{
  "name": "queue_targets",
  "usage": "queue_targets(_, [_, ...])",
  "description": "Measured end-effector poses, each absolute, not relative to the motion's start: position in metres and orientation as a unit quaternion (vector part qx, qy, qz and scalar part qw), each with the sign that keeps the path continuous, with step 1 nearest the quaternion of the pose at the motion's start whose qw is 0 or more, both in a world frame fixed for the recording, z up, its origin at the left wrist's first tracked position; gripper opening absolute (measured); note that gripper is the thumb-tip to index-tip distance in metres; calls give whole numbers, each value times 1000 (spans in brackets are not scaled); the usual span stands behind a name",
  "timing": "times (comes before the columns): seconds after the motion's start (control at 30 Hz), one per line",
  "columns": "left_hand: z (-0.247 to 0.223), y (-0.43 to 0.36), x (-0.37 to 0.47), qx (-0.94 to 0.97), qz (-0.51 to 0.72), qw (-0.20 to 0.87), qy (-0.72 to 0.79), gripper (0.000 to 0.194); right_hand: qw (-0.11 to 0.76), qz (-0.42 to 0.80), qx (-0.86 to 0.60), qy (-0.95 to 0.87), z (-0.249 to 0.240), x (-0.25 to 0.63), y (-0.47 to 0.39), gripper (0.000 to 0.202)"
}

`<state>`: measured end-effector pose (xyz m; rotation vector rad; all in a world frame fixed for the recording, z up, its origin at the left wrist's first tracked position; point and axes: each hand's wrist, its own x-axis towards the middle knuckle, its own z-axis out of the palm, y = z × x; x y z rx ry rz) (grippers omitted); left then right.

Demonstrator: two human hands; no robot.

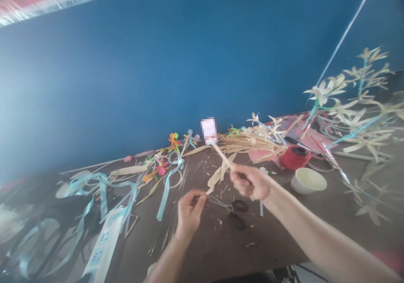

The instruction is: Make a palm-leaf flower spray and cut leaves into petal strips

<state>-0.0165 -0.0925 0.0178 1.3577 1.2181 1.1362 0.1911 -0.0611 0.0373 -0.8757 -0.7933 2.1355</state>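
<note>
My right hand (251, 182) is wrapped round a thin pale stick (222, 154), held at a slant. At its upper end is a whitish piece, blurred out in the picture. My left hand (191, 211) pinches the lower end of a pale, papery strip (216, 178), which looks like dried husk. This strip stretches up towards the stick; whether it is joined to it I cannot tell. Scissors (238, 213) with black handles lie on the table between my hands, their blades pointing at my left fingertips.
A white cup (308, 181) and a red spool (295, 157) stand right of my right hand. Pale husk flowers (356, 114) fill the right side. Blue ribbons (104, 190) and a white power strip (104, 245) lie left. A blue wall (189, 64) rises behind.
</note>
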Motion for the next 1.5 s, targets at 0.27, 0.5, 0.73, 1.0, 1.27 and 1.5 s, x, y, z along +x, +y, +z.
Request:
queue_targets(0.27, [7,-87,-3,437,520,558,476,13,366,553,-490,-566,29,158,-81,38])
queue_targets(0.5, [10,-93,5,503,490,510,497,14,381,435,-512,-635,33,145,-93,41])
queue_targets(0.73, [1,-101,-3,587,460,483,459,12,315,711,-447,-443,19,151,-99,43])
queue_targets(1.0, [-10,-105,-8,580,440,500,470,13,275,832,-379,-297,13,170,-97,39])
queue_targets(1.27, [-23,-98,-8,373,492,607,499,17,374,633,-500,-457,20,185,-83,36])
queue_targets(1.5, [-19,-99,6,400,481,595,504,20,318,422,-549,-648,9,146,-99,42])
